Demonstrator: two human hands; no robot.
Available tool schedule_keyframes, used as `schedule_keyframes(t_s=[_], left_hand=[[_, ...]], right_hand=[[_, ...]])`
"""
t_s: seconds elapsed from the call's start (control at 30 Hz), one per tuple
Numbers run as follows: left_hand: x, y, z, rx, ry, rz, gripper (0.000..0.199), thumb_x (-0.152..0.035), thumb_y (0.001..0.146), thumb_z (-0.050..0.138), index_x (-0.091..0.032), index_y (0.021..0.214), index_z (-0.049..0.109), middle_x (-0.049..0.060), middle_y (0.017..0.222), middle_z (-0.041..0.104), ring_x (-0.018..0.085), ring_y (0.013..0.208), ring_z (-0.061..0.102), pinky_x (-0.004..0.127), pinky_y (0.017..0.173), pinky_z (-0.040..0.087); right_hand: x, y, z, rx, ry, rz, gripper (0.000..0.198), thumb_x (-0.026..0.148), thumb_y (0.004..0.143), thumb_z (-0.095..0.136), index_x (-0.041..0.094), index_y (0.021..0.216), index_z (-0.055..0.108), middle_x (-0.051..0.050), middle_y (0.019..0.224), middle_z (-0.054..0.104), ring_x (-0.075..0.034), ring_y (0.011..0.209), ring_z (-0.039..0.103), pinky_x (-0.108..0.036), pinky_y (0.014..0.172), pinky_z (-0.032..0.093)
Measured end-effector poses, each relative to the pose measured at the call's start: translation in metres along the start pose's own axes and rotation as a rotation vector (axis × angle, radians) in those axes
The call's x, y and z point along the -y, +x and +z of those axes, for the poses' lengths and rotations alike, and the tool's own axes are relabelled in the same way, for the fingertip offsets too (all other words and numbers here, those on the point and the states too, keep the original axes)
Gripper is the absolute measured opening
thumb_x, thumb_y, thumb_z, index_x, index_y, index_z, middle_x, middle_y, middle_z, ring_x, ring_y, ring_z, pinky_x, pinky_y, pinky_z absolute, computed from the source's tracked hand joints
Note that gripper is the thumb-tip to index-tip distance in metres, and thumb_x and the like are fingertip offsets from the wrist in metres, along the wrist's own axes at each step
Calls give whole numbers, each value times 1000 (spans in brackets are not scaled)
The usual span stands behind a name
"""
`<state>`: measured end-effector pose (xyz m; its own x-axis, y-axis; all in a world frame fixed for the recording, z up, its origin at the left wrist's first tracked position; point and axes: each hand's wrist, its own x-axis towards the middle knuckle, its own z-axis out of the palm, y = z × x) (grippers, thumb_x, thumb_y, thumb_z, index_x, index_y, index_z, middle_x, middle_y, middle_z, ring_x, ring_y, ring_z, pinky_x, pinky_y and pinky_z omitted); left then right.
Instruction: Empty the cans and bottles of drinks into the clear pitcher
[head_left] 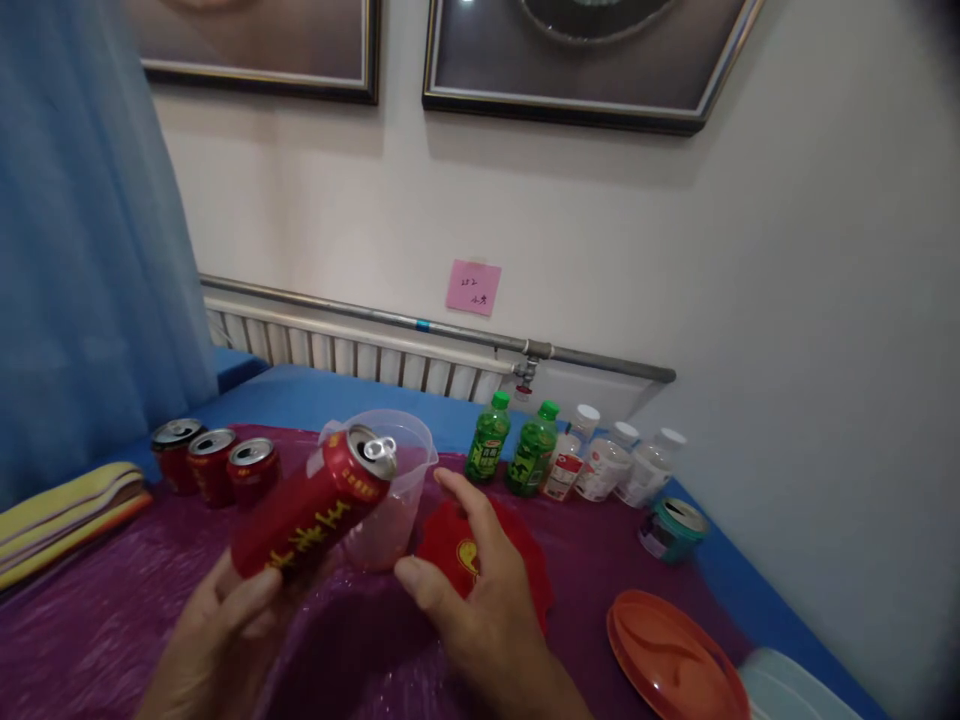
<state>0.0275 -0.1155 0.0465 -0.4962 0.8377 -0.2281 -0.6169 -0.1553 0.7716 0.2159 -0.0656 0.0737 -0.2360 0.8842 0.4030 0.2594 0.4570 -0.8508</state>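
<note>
My left hand (232, 620) is wrapped round the lower part of a tall red drink can (315, 510) with yellow lettering. The can leans to the right, and its pull tab stands up beside the opened top. Behind it is a clear plastic measuring jug (401, 500), partly hidden by the can. To the right, my right hand (480, 590) is held in the air with thumb and fingers apart and nothing between them. Beneath that hand lies a red scalloped mat (525, 560) with a yellow emblem, partly covered by the hand.
Three red cans (212, 465) stand at the left by folded yellow cloths (67, 515). Two green bottles (487, 440) and several clear bottles (604, 465) line the back. A teal can (673, 530), an orange divided plate (667, 650) and a pale lid (795, 690) lie at the right.
</note>
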Motion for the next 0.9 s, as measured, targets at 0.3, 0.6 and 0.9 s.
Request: schedule_keyframes(t_s=[0.3, 0.6, 0.9], left_hand=[[-56, 39, 37, -36, 244, 524, 53, -26, 49, 85, -30, 101, 73, 1, 95, 73, 19, 79, 66, 22, 56, 58], [-33, 68, 77, -60, 583, 738, 72, -40, 55, 84, -31, 124, 66, 3, 124, 69, 26, 110, 65, 42, 100, 53], [-3, 81, 85, -116, 1043, 1015, 78, -56, 70, 68, -17, 137, 56, 17, 129, 61, 37, 125, 55, 57, 112, 43]], right_hand=[[-47, -4, -3, -58, 29, 46, 47, 30, 81, 65, 22, 128, 61, -12, 121, 69, -27, 110, 66, -47, 98, 54], [-57, -3, -12, -119, 24, 23, 40, 26, 82, 62, 22, 122, 62, -9, 109, 71, -22, 99, 69, -41, 90, 56], [-69, -2, -15, -129, 14, 42, 37, 22, 81, 60, 20, 119, 64, -8, 105, 71, -21, 96, 69, -39, 87, 57]])
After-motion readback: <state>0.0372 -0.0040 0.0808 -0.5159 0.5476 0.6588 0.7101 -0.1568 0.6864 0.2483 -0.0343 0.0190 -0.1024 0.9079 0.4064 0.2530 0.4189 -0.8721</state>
